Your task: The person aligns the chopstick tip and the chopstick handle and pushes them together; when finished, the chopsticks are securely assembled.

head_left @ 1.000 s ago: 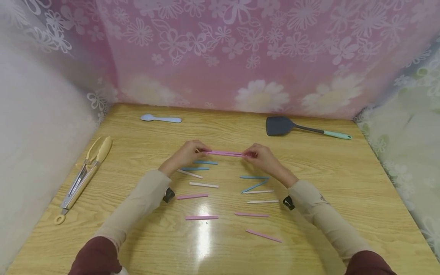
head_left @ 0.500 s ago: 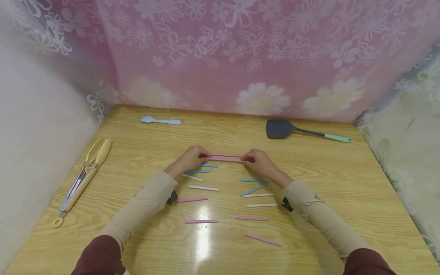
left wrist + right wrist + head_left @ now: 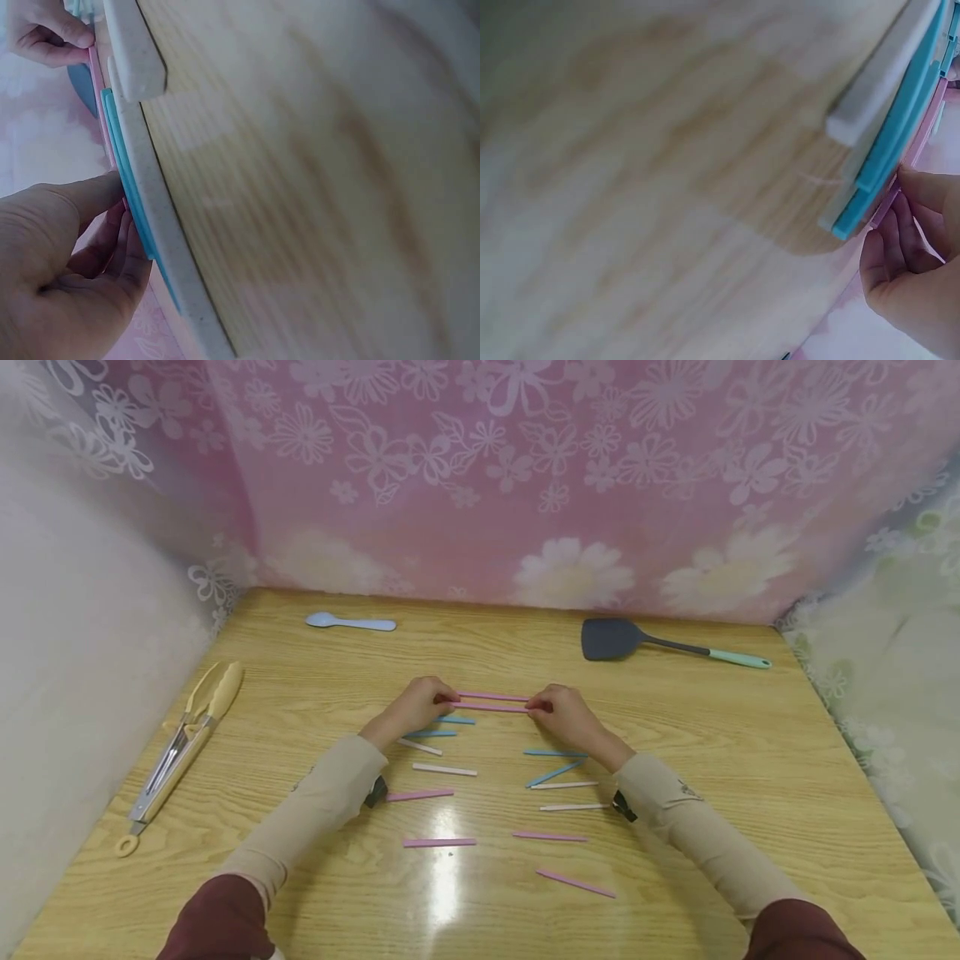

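Note:
Two long pink sticks, a far one (image 3: 492, 697) and a near one (image 3: 491, 707), lie parallel with a narrow gap between them. My left hand (image 3: 414, 703) pinches their left ends, and my right hand (image 3: 567, 714) pinches their right ends; the fingers hide the tips. In the left wrist view the left thumb and fingers close on a pink stick (image 3: 103, 124). In the right wrist view the right thumb and fingers pinch a pink stick (image 3: 930, 120). Just nearer than the left hand lie blue sticks (image 3: 456, 721), partly hidden by it.
Two loose columns of blue, white (image 3: 445, 770) and pink (image 3: 439, 842) sticks lie nearer the body, the right one including a slanted blue stick (image 3: 555, 774). A light blue spoon (image 3: 351, 622) and a dark spatula (image 3: 611, 639) lie at the back, tongs (image 3: 183, 743) at the left.
The two pink sticks, which nearly touched at the right end, have come apart and lie parallel. Both hands have shifted slightly nearer and then stayed almost still.

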Demonstrator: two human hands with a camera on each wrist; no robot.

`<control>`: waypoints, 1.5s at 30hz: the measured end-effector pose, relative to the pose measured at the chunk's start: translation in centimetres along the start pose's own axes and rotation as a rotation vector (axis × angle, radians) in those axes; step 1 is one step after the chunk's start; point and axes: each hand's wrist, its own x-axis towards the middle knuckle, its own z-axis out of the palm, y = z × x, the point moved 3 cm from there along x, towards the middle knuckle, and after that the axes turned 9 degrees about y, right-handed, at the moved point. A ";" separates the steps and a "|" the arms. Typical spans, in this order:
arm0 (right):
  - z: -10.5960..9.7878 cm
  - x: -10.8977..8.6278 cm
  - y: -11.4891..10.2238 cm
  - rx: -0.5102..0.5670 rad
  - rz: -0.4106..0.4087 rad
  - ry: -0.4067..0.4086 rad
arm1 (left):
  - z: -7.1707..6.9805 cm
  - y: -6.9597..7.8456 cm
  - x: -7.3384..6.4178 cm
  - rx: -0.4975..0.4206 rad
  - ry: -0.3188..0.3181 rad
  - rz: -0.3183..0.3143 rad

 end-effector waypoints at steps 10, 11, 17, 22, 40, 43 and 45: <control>-0.1 0.0 -0.2 -0.012 -0.006 0.001 | -0.1 0.0 0.1 -0.001 0.009 -0.011; -0.1 0.0 -0.2 -0.008 0.001 0.000 | -0.1 0.0 0.0 -0.004 0.008 -0.012; -0.5 -0.4 -0.2 0.039 0.040 0.021 | -0.6 -0.4 -0.3 -0.023 0.023 -0.013; -1.4 -0.8 -0.3 0.073 0.063 0.070 | -1.9 -0.6 -1.2 -0.048 0.077 -0.015; -3.0 -4.2 0.8 0.161 0.238 -0.074 | -2.2 -1.5 -4.1 -0.256 0.085 -0.058; -2.8 -4.7 0.9 0.167 0.225 -0.101 | -1.9 -1.7 -4.1 -0.269 0.078 -0.064; -2.6 -5.0 0.9 0.171 0.213 -0.114 | -1.8 -1.8 -4.1 -0.272 0.068 -0.068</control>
